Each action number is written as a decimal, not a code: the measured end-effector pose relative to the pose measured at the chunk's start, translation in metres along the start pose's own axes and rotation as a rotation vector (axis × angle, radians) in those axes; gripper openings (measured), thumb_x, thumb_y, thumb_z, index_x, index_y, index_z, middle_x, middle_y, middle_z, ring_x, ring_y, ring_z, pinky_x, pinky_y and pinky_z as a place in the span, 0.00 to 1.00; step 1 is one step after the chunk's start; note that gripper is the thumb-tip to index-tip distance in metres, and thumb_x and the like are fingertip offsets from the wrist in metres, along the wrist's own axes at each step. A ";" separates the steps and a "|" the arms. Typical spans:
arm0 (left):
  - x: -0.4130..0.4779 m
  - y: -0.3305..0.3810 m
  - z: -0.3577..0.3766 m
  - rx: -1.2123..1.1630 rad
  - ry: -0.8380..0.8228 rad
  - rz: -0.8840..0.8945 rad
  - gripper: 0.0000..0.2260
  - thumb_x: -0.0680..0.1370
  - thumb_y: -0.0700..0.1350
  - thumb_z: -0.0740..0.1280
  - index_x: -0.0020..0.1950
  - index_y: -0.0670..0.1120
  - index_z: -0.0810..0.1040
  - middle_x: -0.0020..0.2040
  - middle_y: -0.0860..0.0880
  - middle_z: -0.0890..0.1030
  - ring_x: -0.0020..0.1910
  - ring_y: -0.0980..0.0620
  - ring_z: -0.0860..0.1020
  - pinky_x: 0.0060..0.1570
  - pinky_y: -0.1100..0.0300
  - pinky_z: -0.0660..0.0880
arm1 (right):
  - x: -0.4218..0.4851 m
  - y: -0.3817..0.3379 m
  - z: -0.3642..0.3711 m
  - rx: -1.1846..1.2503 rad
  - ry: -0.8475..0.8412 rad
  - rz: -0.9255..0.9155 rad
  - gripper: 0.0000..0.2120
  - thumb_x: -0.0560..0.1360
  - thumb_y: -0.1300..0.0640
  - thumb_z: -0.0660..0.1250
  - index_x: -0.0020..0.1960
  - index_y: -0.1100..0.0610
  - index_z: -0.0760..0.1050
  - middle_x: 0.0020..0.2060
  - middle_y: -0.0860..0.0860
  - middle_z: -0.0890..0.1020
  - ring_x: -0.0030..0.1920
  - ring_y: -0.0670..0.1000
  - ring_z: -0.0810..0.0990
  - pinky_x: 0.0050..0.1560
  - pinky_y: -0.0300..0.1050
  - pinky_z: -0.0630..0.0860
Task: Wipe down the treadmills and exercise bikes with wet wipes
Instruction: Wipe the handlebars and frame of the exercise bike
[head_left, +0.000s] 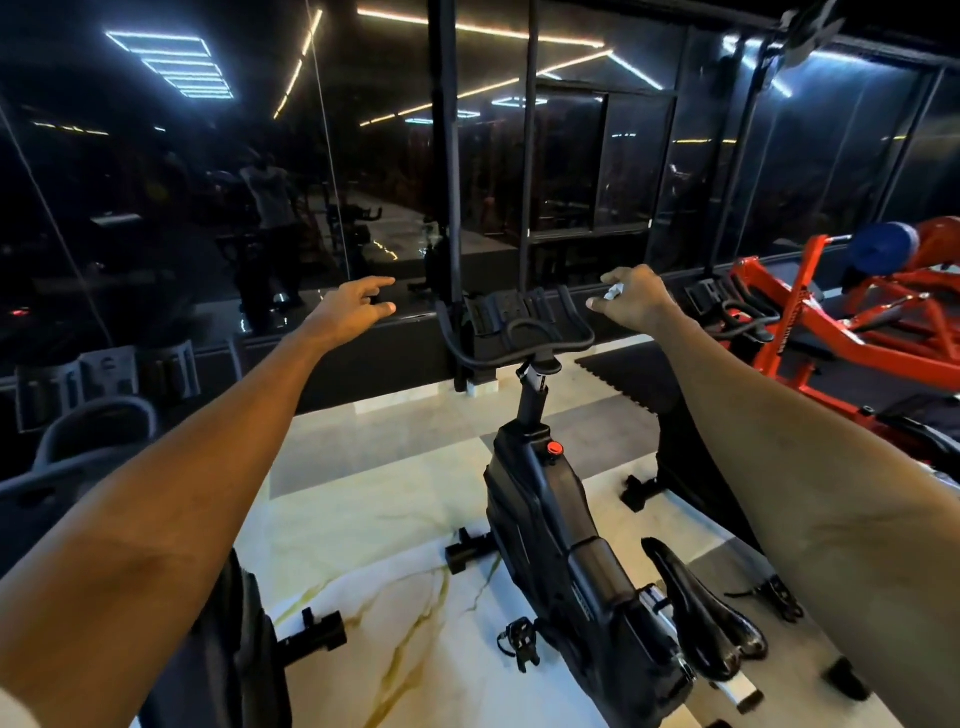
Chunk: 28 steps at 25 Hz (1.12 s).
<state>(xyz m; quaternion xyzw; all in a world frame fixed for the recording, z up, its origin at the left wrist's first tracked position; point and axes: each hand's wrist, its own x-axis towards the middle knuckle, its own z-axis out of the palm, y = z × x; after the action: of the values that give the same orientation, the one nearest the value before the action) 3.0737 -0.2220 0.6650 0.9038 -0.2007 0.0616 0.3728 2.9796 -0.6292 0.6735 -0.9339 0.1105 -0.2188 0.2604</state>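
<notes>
Above the black curved handlebars (519, 335) of the black exercise bike (545, 504), both arms reach forward.

Right hand (636, 301): fingers curled round a crumpled white wet wipe (613, 292). Only a small wad shows, poking out at the thumb side; the rest is buried in the fist. It sits just beside the right bar end, and I can't tell if it's touching.

Left hand (358, 306): fingers spread, holding nothing, off to the left of the bars and apart from them.

Step in hand, as I read it: wipe the bar grips.
- Spread the wipe flatter first. A tight wad gives poor contact area.
- Wrap it round the tube and drag along the curve rather than dabbing.
- Use the free hand to steady the left bar.
- Work from the top down: bars, red round knob (555, 447), frame, black saddle (701, 608).

Risk: the wipe looks small for the whole bike and will likely dry out.

Red steel weight machine (831, 327) stands to the right, well apart.
</notes>
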 end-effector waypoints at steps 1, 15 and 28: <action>0.015 -0.005 0.006 0.001 -0.009 -0.001 0.24 0.81 0.50 0.68 0.77 0.56 0.68 0.75 0.45 0.71 0.74 0.45 0.69 0.73 0.47 0.66 | 0.013 0.003 0.007 -0.009 -0.002 0.004 0.27 0.75 0.48 0.74 0.70 0.57 0.74 0.69 0.60 0.72 0.67 0.61 0.74 0.65 0.50 0.72; 0.255 -0.080 0.099 0.015 -0.031 -0.080 0.23 0.81 0.49 0.69 0.76 0.55 0.70 0.74 0.46 0.73 0.72 0.46 0.72 0.73 0.50 0.67 | 0.254 0.081 0.127 -0.010 -0.059 0.018 0.25 0.74 0.50 0.75 0.68 0.58 0.76 0.69 0.60 0.72 0.68 0.59 0.73 0.68 0.47 0.69; 0.408 -0.194 0.196 0.056 -0.167 -0.070 0.20 0.81 0.46 0.68 0.74 0.52 0.73 0.71 0.44 0.76 0.70 0.45 0.73 0.66 0.53 0.71 | 0.366 0.103 0.313 -0.068 -0.270 0.103 0.18 0.76 0.63 0.63 0.64 0.53 0.78 0.67 0.58 0.76 0.65 0.60 0.77 0.67 0.52 0.73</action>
<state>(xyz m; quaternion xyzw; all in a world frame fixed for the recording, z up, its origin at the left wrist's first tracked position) 3.5175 -0.3634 0.5058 0.9224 -0.1976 -0.0211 0.3312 3.4378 -0.6963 0.5064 -0.9562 0.1295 -0.0739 0.2520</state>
